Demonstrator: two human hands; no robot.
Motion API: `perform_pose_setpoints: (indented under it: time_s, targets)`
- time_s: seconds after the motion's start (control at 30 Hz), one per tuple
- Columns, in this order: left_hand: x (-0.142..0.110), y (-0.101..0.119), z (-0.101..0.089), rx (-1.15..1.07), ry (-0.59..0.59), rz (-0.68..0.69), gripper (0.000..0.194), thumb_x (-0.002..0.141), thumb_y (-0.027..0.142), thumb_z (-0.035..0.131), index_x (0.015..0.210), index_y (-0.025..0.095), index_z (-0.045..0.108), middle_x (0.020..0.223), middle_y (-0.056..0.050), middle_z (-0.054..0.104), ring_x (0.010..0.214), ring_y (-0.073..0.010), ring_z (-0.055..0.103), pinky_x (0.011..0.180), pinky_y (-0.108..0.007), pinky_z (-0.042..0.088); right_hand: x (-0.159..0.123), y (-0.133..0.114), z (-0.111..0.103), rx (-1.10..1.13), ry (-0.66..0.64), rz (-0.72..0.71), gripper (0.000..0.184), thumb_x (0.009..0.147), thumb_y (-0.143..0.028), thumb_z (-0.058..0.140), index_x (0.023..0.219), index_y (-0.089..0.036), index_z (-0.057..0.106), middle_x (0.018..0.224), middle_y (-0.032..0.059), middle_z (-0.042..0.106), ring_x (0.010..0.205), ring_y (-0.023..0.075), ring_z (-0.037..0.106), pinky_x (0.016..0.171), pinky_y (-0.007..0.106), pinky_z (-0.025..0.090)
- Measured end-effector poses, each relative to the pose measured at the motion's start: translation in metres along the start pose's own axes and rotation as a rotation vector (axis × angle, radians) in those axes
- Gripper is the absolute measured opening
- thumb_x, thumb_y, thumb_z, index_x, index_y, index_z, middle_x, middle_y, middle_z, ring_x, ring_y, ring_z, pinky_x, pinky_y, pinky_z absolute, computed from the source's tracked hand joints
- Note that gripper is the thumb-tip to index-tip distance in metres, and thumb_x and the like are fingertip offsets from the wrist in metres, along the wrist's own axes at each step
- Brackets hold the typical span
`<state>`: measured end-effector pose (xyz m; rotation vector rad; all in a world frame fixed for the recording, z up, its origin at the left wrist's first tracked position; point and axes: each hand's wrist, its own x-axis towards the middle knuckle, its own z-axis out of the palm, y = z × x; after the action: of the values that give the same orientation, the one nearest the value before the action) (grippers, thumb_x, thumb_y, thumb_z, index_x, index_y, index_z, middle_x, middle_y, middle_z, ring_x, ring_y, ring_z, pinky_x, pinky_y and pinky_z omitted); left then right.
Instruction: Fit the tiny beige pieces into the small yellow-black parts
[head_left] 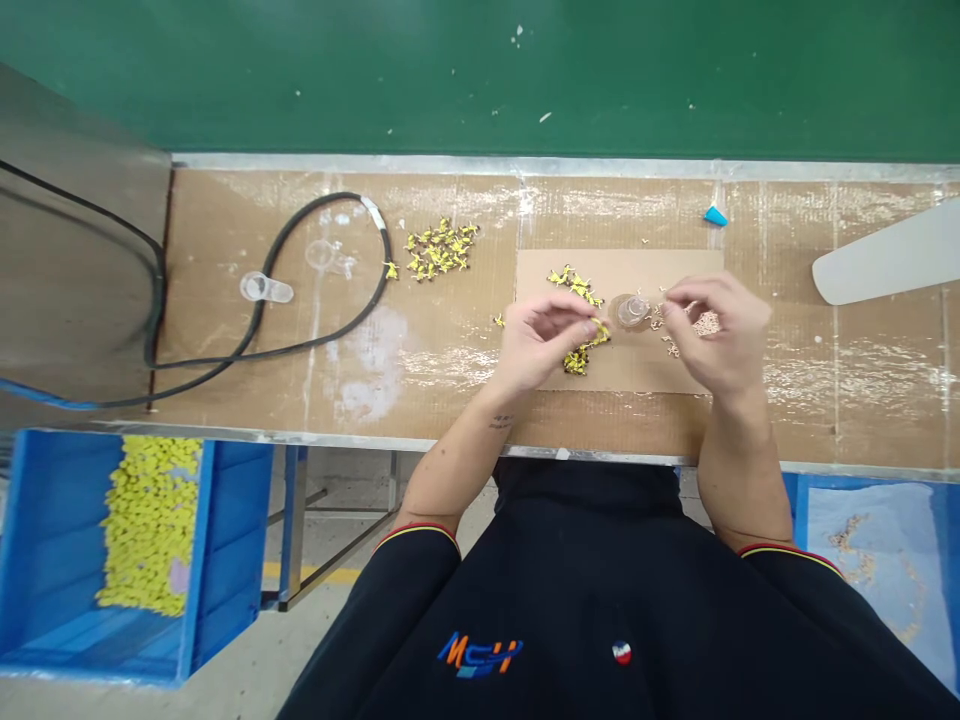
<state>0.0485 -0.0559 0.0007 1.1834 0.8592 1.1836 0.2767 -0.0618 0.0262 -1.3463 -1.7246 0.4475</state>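
Note:
My left hand (541, 338) pinches a small yellow piece with dark tips (601, 332) between thumb and fingers. More such yellow pieces (576, 361) lie beside and beyond it on a flat cardboard sheet (630, 374). My right hand (721, 328) is closed in a pinch; whatever lies between its fingertips is too small to make out. Partly under that hand is a scatter of tiny pale pink pieces (706, 323). Between both hands stands a small clear round container (631, 311).
A loose pile of yellow pieces (441, 250) lies left. A black cable (277, 250) loops near clear plastic cups (264, 288). A blue cap (715, 216) and a white panel (892, 255) are right. Blue crates (225, 540) stand below the table edge.

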Motion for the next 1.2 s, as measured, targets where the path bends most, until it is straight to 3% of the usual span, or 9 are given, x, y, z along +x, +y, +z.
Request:
perform_pose_setpoints:
  time_s: [0.1,0.17,0.23,0.37,0.5,0.7,0.77,0.97,1.2]
  targets:
    - [0.014,0.001,-0.035,0.550,0.370,0.234,0.012,0.090,0.030,0.072,0.094,0.019,0.069,0.096,-0.004,0.077,0.093,-0.0160,0.073,0.092,-0.034,0.060,0.007,0.025,-0.020,-0.264,-0.005,0.137,0.008,0.087,-0.028,0.068,0.088,-0.024,0.075,0.092,0.0062,0.076,0.074,0.0194,0.066,0.068,0.038,0.055]
    - [0.023,-0.001,-0.064,0.891,0.503,0.191,0.004,0.089,0.021,0.066,0.093,0.019,0.068,0.100,-0.006,0.076,0.102,-0.0203,0.069,0.103,-0.042,0.053,0.009,0.039,-0.029,-0.348,-0.091,0.188,0.010,0.085,-0.028,0.067,0.085,-0.023,0.075,0.088,0.0057,0.075,0.072,0.0201,0.065,0.073,0.040,0.056]
    - [0.029,-0.006,-0.090,1.060,0.538,0.086,0.005,0.086,0.015,0.064,0.087,0.020,0.067,0.098,-0.008,0.075,0.104,-0.0254,0.066,0.106,-0.048,0.048,0.009,0.047,-0.032,-0.396,-0.176,0.203,0.012,0.084,-0.028,0.066,0.085,-0.023,0.077,0.087,0.0061,0.075,0.074,0.0213,0.066,0.078,0.042,0.056]
    - [0.033,-0.014,-0.117,1.125,0.491,-0.032,0.010,0.080,0.014,0.065,0.085,0.022,0.066,0.099,-0.008,0.071,0.110,-0.0306,0.061,0.111,-0.056,0.041,0.007,0.049,-0.027,-0.447,-0.323,0.189,0.014,0.085,-0.029,0.067,0.088,-0.023,0.080,0.090,0.0077,0.075,0.083,0.0247,0.068,0.085,0.044,0.055]
    - [0.025,0.003,-0.113,1.124,0.394,0.052,0.015,0.081,0.016,0.067,0.095,0.021,0.070,0.110,-0.009,0.070,0.115,-0.0291,0.061,0.111,-0.052,0.044,0.005,0.049,-0.024,-0.468,-0.382,0.186,0.015,0.085,-0.030,0.068,0.089,-0.023,0.080,0.091,0.0084,0.074,0.085,0.0258,0.068,0.085,0.043,0.054]
    - [0.010,0.035,-0.110,1.071,-0.190,-0.046,0.025,0.086,0.016,0.059,0.104,0.018,0.076,0.101,-0.008,0.074,0.093,-0.0201,0.069,0.092,-0.037,0.056,0.004,0.054,-0.027,-0.482,-0.408,0.201,0.015,0.084,-0.032,0.068,0.086,-0.022,0.080,0.091,0.0088,0.073,0.080,0.0253,0.067,0.078,0.042,0.052]
    - [0.008,0.036,-0.112,1.099,-0.300,-0.112,0.031,0.085,0.014,0.058,0.109,0.019,0.077,0.104,-0.008,0.074,0.096,-0.0208,0.069,0.093,-0.038,0.056,0.004,0.055,-0.027,-0.486,-0.396,0.196,0.017,0.084,-0.033,0.068,0.090,-0.022,0.080,0.093,0.0090,0.073,0.081,0.0253,0.066,0.079,0.042,0.052]
    - [0.013,0.027,-0.109,1.189,-0.263,-0.206,0.027,0.083,0.016,0.059,0.100,0.017,0.079,0.101,-0.009,0.072,0.095,-0.0234,0.067,0.094,-0.040,0.055,0.007,0.054,-0.025,-0.520,-0.419,0.237,0.015,0.084,-0.032,0.067,0.085,-0.023,0.079,0.092,0.0082,0.074,0.075,0.0230,0.064,0.077,0.040,0.050]
    - [0.016,0.020,-0.112,1.206,-0.234,-0.138,0.007,0.080,0.019,0.060,0.081,0.019,0.067,0.090,-0.007,0.070,0.087,-0.0214,0.063,0.087,-0.036,0.053,0.007,0.050,-0.024,-0.599,-0.433,0.204,0.016,0.086,-0.031,0.061,0.078,-0.024,0.073,0.090,0.0078,0.073,0.079,0.0246,0.063,0.067,0.037,0.042]
